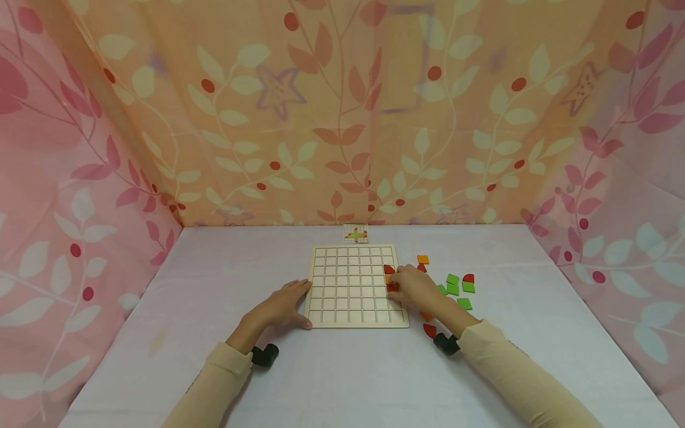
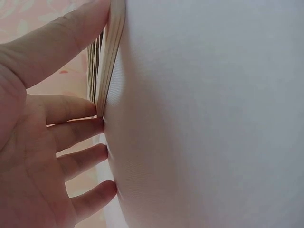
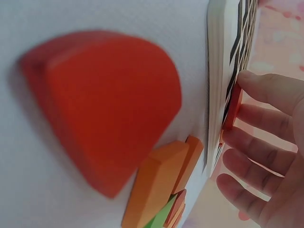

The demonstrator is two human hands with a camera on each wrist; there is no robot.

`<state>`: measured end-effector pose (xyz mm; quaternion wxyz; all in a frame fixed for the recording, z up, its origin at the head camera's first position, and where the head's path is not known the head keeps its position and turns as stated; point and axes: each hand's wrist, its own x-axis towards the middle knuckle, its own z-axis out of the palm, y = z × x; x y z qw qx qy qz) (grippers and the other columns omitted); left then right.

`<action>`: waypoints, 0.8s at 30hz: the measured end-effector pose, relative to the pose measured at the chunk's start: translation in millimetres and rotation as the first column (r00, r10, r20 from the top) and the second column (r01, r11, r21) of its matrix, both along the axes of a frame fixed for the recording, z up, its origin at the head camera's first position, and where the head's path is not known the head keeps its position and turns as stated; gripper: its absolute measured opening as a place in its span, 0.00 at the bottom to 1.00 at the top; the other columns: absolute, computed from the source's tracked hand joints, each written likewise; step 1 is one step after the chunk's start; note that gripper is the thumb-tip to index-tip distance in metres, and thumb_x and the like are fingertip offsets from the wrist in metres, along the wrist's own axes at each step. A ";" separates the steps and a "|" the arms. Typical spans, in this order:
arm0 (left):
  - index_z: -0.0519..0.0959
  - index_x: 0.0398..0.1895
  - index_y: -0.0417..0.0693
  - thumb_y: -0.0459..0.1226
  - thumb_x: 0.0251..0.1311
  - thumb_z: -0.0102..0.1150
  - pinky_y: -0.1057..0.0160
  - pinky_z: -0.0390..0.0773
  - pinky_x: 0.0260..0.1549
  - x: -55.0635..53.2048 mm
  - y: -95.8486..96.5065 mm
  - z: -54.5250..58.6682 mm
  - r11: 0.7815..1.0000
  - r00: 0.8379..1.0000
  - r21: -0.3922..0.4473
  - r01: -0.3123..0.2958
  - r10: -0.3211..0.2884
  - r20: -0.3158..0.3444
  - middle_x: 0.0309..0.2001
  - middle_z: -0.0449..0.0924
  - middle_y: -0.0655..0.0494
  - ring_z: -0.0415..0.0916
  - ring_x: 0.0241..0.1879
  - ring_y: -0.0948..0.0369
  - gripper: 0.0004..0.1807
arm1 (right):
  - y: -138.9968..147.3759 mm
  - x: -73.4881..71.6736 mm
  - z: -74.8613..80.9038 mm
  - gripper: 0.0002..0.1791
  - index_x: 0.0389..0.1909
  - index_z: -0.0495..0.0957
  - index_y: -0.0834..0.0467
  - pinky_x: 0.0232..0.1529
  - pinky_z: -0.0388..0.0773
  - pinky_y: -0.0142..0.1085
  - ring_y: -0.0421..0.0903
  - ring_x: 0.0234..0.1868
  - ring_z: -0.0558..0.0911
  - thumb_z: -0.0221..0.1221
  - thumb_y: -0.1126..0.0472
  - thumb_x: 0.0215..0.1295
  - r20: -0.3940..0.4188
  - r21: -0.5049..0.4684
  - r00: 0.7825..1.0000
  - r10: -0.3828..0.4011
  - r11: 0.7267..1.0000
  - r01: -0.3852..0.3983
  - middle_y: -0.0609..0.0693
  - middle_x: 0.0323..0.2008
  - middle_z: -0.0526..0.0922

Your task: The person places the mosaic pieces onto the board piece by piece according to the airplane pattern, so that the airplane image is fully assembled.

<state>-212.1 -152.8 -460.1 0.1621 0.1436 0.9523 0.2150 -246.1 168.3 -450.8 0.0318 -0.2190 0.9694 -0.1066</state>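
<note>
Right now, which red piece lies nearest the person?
The red piece on the cloth beside the right arm's black wrist device; every other visible red piece lies farther back.

Board (image 1: 342, 304): pale wood, dark grid
Piece (image 3: 233, 108) between right fingers (image 3: 260, 118): red
Loose tiles (image 1: 453, 289) beside fingers: green, orange, red
Table (image 1: 353, 380): white
Back cloth (image 1: 342, 119): orange, leafy

We can read no text, brand or number in any view. The card (image 1: 355, 233) shows a coloured pattern on a grid; faint marks along the left sleeve (image 1: 211, 380) may be lettering, too small to tell.
</note>
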 end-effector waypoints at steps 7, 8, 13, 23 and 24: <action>0.58 0.74 0.40 0.45 0.43 0.77 0.39 0.55 0.70 0.7 1.3 1.2 1.000 1.000 0.000 0.002 -0.002 -0.006 0.75 0.56 0.43 0.49 0.76 0.43 0.55 | -0.1 -0.4 -2.2 0.16 0.41 0.86 0.55 0.33 0.70 0.32 0.43 0.33 0.70 0.70 0.50 0.55 -0.015 0.012 1.000 -0.004 1.000 0.004 0.46 0.31 0.78; 0.58 0.74 0.40 0.45 0.43 0.77 0.39 0.55 0.70 0.7 1.1 1.5 1.000 1.000 0.002 0.002 -0.002 -0.006 0.75 0.56 0.43 0.49 0.76 0.43 0.55 | 0.0 -0.5 -2.2 0.16 0.41 0.86 0.55 0.33 0.70 0.32 0.43 0.33 0.70 0.70 0.50 0.55 -0.015 0.010 1.000 -0.003 1.000 0.003 0.46 0.31 0.78; 0.58 0.74 0.40 0.45 0.43 0.77 0.39 0.55 0.70 -0.6 0.3 1.7 1.000 1.000 0.003 0.004 -0.004 -0.011 0.75 0.56 0.43 0.49 0.76 0.44 0.55 | 0.5 -1.0 -1.1 0.14 0.41 0.87 0.53 0.32 0.69 0.32 0.43 0.34 0.70 0.69 0.51 0.56 -0.002 -0.005 1.000 0.000 1.000 0.000 0.46 0.31 0.78; 0.58 0.74 0.40 0.46 0.43 0.77 0.38 0.56 0.70 -1.8 0.4 -1.1 1.000 1.000 -0.007 0.008 -0.008 -0.008 0.75 0.56 0.43 0.49 0.75 0.43 0.55 | 7.0 -5.6 2.5 0.12 0.40 0.87 0.52 0.33 0.71 0.33 0.43 0.34 0.72 0.68 0.52 0.58 0.051 -0.066 0.999 0.012 0.998 -0.009 0.47 0.33 0.79; 0.58 0.74 0.40 0.46 0.43 0.77 0.39 0.56 0.70 -1.7 0.5 -1.2 1.000 1.000 -0.009 0.009 -0.009 -0.009 0.75 0.56 0.43 0.49 0.75 0.43 0.55 | 9.7 -7.7 4.2 0.13 0.41 0.87 0.52 0.34 0.72 0.33 0.43 0.35 0.72 0.68 0.51 0.58 0.077 -0.089 0.997 0.000 0.996 0.006 0.47 0.34 0.79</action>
